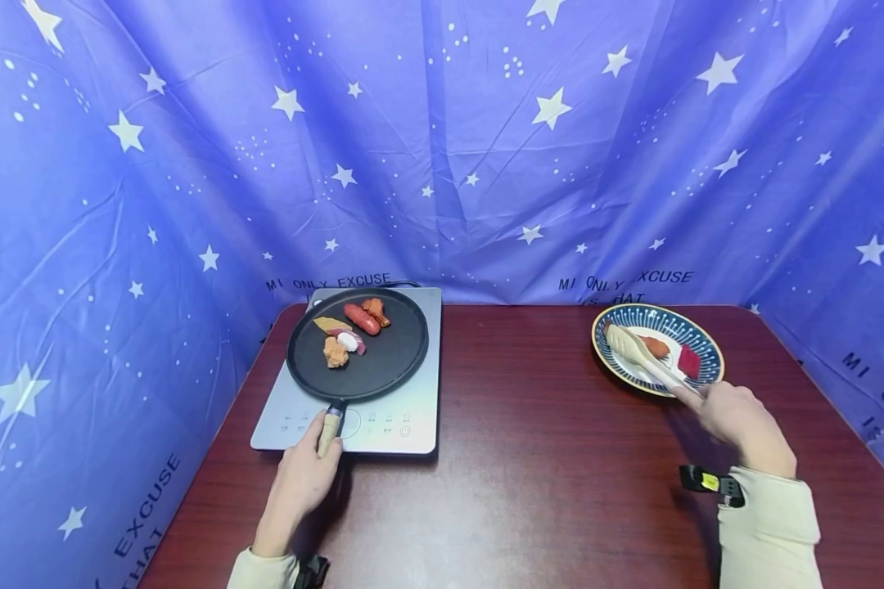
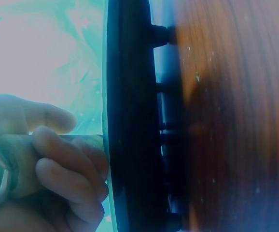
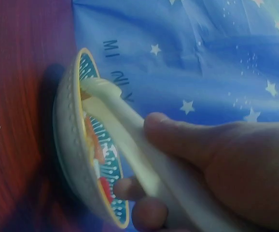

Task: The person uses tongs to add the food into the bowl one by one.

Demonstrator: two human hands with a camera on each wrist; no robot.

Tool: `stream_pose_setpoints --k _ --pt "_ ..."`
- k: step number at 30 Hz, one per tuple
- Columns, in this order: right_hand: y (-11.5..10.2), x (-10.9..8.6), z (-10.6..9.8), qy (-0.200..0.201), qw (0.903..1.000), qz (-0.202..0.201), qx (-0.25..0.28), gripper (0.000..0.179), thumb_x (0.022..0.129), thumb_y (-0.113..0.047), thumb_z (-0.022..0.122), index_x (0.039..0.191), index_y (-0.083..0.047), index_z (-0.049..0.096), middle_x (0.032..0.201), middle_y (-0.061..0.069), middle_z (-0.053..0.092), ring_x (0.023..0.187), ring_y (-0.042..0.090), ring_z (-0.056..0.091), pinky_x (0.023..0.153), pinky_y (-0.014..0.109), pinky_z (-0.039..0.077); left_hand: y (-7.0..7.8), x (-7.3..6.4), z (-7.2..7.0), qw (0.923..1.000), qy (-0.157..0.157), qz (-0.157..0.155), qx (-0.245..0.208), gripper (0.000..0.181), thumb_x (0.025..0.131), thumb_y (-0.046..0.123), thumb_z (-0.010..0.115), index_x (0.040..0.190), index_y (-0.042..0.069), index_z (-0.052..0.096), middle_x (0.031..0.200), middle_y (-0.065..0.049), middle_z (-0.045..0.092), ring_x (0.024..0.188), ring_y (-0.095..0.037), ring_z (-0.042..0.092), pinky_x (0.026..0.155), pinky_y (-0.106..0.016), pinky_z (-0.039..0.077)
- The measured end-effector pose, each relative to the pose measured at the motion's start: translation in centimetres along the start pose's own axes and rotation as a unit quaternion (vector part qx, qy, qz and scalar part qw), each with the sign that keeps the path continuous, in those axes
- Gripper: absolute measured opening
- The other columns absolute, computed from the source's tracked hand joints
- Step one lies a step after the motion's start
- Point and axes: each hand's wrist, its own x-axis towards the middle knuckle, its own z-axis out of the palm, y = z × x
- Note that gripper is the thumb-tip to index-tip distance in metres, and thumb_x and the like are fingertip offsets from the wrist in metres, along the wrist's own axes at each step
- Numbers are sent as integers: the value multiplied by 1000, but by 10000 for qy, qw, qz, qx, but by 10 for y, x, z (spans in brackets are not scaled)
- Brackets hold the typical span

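My left hand (image 1: 302,478) grips the light wooden handle (image 1: 329,433) of a round black frying pan (image 1: 394,360). In the pan lie a red sausage (image 1: 362,319), a fried chicken piece (image 1: 335,352), a browned drumstick-like piece (image 1: 375,308) and a yellow-and-purple piece with a white bit on it. My right hand (image 1: 740,421) holds cream tongs (image 3: 128,113), thumb on one arm and fingertips on the other. Their tips reach inside a blue-patterned plate (image 1: 666,319), around a small brown piece of food (image 3: 85,95). An orange-brown piece (image 1: 656,347) and a red piece (image 1: 689,361) also lie there.
Under the pan is a silver induction cooktop (image 1: 416,384) with touch controls, at the table's left back. The dark red wooden table (image 1: 516,425) stretches between cooktop and plate. A blue star-patterned curtain (image 1: 442,164) hangs behind and along both sides.
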Motion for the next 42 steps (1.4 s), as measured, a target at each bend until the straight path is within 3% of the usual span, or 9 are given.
stream_pose_setpoints --k 4,9,17,22,28,33,42 --pt "7 0 6 -146 9988 -41 466 58 99 -49 33 68 -7 58 49 1 51 50 18 51 53 35 37 -1 0 1 10000 4 -8 12 57 92 28 51 144 9 39 104 -24 63 74 -27 55 70 -48 45" --pt "11 0 10 -19 9947 31 1032 56 99 -48 37 76 -3 61 59 3 54 48 18 54 51 34 39 -1 1 1 10000 4 2 -1 57 92 28 51 144 9 39 102 -23 63 72 -26 55 69 -47 45" --pt "17 0 11 115 9899 141 1408 59 98 -51 36 83 -1 63 61 4 54 51 20 54 51 35 40 0 0 0 10000 -15 -16 -7 57 93 28 51 144 8 38 105 -24 62 74 -27 55 69 -47 45" --pt "19 1 15 99 9753 299 2185 62 97 -51 40 99 7 61 64 6 53 50 19 53 48 33 43 0 0 0 10000 -4 21 -16 57 92 26 52 144 8 38 104 -24 62 72 -27 54 69 -47 44" --pt "21 4 16 15 9557 307 2929 65 97 -50 41 104 12 57 64 5 53 49 16 51 46 32 45 0 -1 -1 10000 -16 1 -27 57 92 27 52 144 8 38 99 -22 63 70 -25 53 64 -44 44" --pt "22 5 16 -28 9476 305 3181 66 97 -50 42 106 14 57 64 4 53 48 15 52 45 31 45 0 -1 -1 10000 -29 -9 -27 57 92 26 52 144 7 38 93 -20 63 66 -24 52 59 -40 43" --pt "20 7 15 -145 9271 45 3746 54 99 -41 43 97 10 61 63 2 54 47 11 52 42 27 44 1 -1 -1 10000 -10 23 -35 57 92 26 52 144 7 39 99 -22 63 70 -25 54 64 -44 44"
